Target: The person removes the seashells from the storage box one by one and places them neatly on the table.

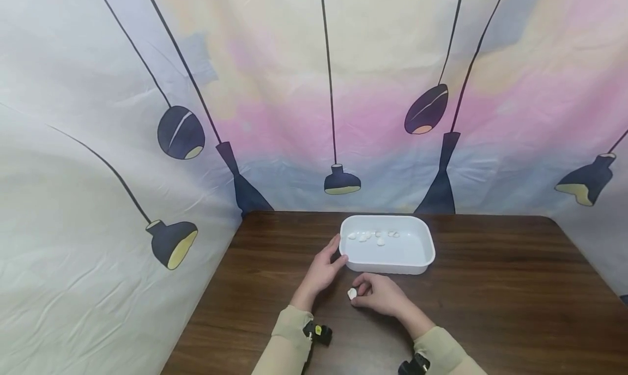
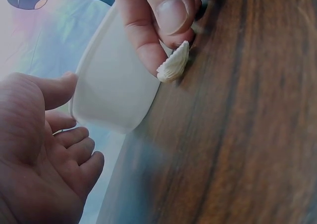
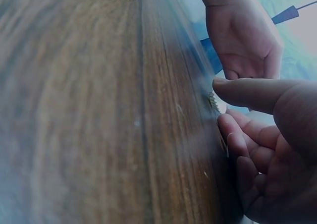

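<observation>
Between thumb and fingers of my right hand (image 1: 385, 294) is a small white ribbed seashell (image 1: 351, 294), held low over the table in front of the tray. The left wrist view shows the scalloped edge of this seashell (image 2: 173, 63) up close. A white rectangular tray (image 1: 392, 267) stands near the table's far side, with several small pale shells (image 1: 380, 242) scattered over the left and middle of its floor. My left hand (image 1: 321, 268) holds the tray's left end, thumb at the rim; its other fingers (image 2: 79, 149) are loosely bent beside the tray.
The dark brown wooden table (image 1: 500, 288) reaches out on both sides of the tray. Behind it hangs a pastel cloth (image 1: 284, 91) printed with dark lamps. Each sleeved wrist carries a small black camera (image 1: 321, 334).
</observation>
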Motion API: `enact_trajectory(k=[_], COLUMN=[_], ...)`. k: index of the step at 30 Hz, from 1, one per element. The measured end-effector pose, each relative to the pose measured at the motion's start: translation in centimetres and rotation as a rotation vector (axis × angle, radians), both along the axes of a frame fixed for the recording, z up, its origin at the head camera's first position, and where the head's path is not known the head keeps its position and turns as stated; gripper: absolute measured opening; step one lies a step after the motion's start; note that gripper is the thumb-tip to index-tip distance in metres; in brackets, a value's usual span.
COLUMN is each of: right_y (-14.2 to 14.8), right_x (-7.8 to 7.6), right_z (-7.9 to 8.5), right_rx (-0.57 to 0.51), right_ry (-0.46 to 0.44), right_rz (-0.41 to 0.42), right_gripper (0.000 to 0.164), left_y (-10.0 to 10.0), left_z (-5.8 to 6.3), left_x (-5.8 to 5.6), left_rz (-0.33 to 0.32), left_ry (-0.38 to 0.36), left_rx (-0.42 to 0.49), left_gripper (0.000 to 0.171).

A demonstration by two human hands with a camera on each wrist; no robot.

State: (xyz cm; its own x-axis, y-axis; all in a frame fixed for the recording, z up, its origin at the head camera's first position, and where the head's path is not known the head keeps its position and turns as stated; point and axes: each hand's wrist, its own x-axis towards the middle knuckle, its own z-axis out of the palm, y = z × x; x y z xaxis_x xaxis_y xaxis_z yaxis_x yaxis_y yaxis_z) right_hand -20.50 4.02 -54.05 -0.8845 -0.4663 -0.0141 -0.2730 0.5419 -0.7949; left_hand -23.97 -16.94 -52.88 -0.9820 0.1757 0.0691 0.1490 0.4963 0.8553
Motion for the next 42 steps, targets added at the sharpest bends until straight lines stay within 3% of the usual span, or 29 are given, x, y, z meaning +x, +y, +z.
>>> enact_trajectory(k=[9, 14, 18, 23, 29, 42], right_y=[1.3, 2.6, 3.9, 5.6, 6.4, 6.4], right_x=[-0.8, -1.3, -1.8, -2.7, -3.9, -7.0], right_z=[0.4, 2.1, 3.6, 4.6, 5.2, 5.0], right_rx=[-0.091, -0.126, -0.145, -0.221, -0.307, -0.171], right_ry=[-0.051, -0.077, -0.052, 0.013, -0.016, -0.048], right_rz=[0.082, 0.164, 0.179, 0.099, -0.049, -0.053], right_gripper=[0.035, 0.037, 0.037, 0.034, 0.035, 0.037], left_y=[0.2, 0.0, -0.1, -0.1, 0.1, 0.0], left_z=[0.1, 0.1, 0.1, -0.2, -0.1, -0.1], left_x=[0.0, 0.0, -0.1, -0.2, -0.2, -0.2], left_rz=[-0.006, 0.000, -0.005, -0.011, -0.009, -0.016], left_ry=[0.006, 0.007, 0.025, 0.039, 0.031, 0.024], left_rx=[0.010, 0.000, 0.002, 0.005, 0.004, 0.009], left_gripper=[0.066, 0.065, 0.065, 0.064, 0.065, 0.066])
